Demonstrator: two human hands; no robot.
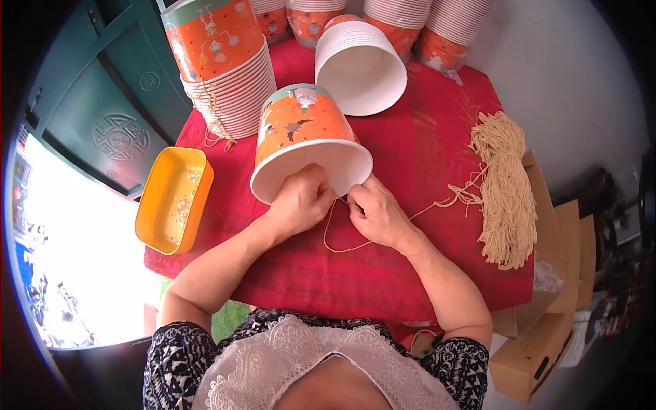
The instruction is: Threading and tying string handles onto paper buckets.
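An orange, patterned paper bucket (301, 130) lies tilted on the red cloth, its white open mouth facing me. My left hand (301, 197) reaches into the mouth at the lower rim, its fingers pinched on a thin beige cord (330, 229). Closed against the rim on the right, my right hand (380, 210) pinches the cord too. Between the hands the cord hangs in a loose loop, then runs under my right hand to a thick bundle of beige cords (506, 195) at the right. The fingertips are partly hidden.
A yellow tray (199, 217) with small pale and reddish bits stands at the left. Behind it rises a tall stack of buckets (229, 102) with cords hanging down. More nested buckets (361, 65) lie at the back. Cardboard boxes (533, 355) stand beyond the right edge.
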